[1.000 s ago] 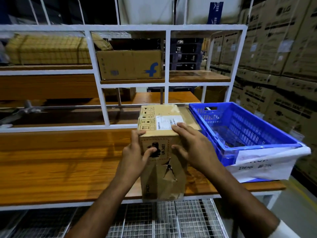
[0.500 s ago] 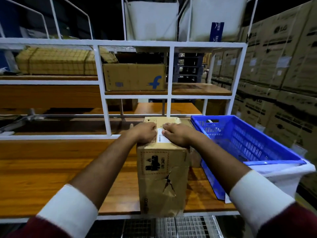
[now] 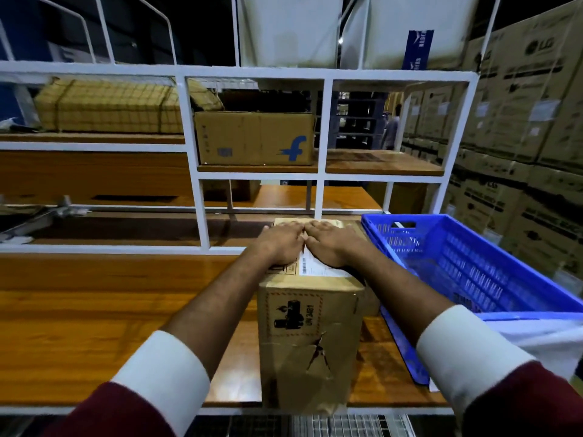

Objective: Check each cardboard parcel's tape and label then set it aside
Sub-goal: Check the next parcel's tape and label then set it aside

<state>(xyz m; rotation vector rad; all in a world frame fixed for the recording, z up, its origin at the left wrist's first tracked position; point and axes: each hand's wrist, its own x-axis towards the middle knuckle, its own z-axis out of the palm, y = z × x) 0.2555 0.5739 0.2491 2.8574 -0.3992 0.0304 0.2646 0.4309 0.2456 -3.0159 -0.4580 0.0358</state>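
Note:
A tall brown cardboard parcel (image 3: 310, 345) stands on the wooden bench at its front edge. Its near face carries a UN 3481 battery mark and a torn, dented patch lower down. A white shipping label (image 3: 315, 266) lies on its top, partly covered. My left hand (image 3: 279, 244) and my right hand (image 3: 329, 244) lie flat side by side on the parcel's top, fingers straight and pointing away, fingertips near the far edge.
A blue plastic crate (image 3: 473, 272) sits right of the parcel, with white sheeting at its near corner. A white metal shelf frame (image 3: 202, 216) rises behind the wooden bench (image 3: 110, 310), holding a Flipkart box (image 3: 254, 138) and a wrapped bundle (image 3: 107, 105). Stacked cartons (image 3: 530, 121) line the right side.
My hands moved from the parcel's near upper edge onto its top and slid further back, flattening over the label. The view tilted upward and my sleeves came into sight.

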